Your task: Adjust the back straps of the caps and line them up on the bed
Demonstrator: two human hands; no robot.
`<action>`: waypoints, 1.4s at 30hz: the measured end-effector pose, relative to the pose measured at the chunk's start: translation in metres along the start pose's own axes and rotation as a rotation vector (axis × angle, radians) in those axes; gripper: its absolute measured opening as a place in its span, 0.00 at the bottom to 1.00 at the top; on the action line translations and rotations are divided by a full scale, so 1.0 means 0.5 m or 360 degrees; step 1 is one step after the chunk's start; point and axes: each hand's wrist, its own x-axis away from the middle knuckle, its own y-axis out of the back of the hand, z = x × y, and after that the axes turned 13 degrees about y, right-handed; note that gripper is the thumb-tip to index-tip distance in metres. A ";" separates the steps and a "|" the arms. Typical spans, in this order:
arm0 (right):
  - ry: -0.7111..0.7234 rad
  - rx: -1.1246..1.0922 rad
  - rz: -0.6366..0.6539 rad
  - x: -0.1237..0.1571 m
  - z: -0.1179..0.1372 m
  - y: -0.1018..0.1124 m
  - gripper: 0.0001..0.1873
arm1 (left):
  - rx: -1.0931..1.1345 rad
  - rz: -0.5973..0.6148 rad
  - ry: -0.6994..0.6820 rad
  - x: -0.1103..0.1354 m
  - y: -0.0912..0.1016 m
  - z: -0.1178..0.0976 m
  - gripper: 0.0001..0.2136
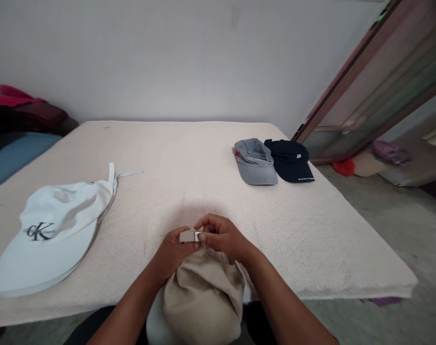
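Note:
A beige baseball cap lies at the near edge of the table, its back strap toward the far side. My left hand pinches the beige strap from the left. At the strap's metal buckle, the thumb and fingers of my right hand are closed. Part of the strap is hidden behind the fingers. To the left rests a white cap with dark letters on its front and its back strap hanging loose.
A grey cap and a navy cap sit side by side at the far right of the cloth-covered table. Behind it rises a pale wall. A door stands at the right, with a bundle on the floor.

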 end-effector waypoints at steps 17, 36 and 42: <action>-0.0107 -0.0108 0.0095 0.005 0.005 0.011 0.14 | 0.0086 0.0063 0.0041 0.007 0.007 0.001 0.09; -0.0144 -0.0185 0.0215 0.000 0.013 0.011 0.12 | 0.0144 0.0049 0.0139 0.013 0.008 -0.006 0.11; -0.0103 -0.0260 0.0246 0.004 0.029 0.015 0.19 | 0.0286 0.0210 0.0175 0.021 0.009 -0.015 0.09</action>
